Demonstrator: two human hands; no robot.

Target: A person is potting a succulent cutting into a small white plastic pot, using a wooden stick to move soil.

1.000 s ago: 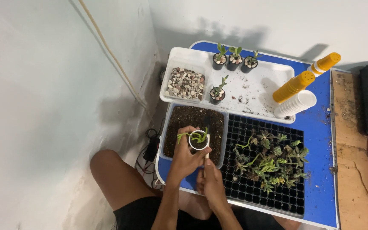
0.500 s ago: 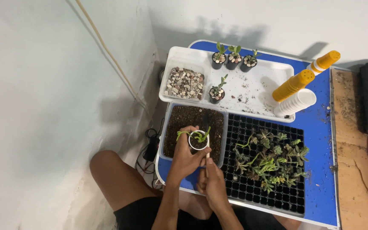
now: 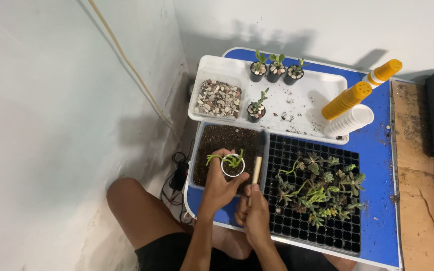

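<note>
The left hand [image 3: 220, 186] is gripping a small white pot [image 3: 232, 166] with a green cutting over the soil tub [image 3: 225, 145]; the right hand [image 3: 253, 213] is clenching a scoop [image 3: 258, 161]. The pot is sitting high in the fingers, so a nudge from the scoop could be tipping it and spilling soil. Against the earlier frame, the scoop is reaching farther up over the tub.

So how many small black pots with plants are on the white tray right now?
4. Three stand in a row at the white tray's far edge: black pots at and. The fourth stands nearer, beside the pebble tub. None looks hidden.
</note>
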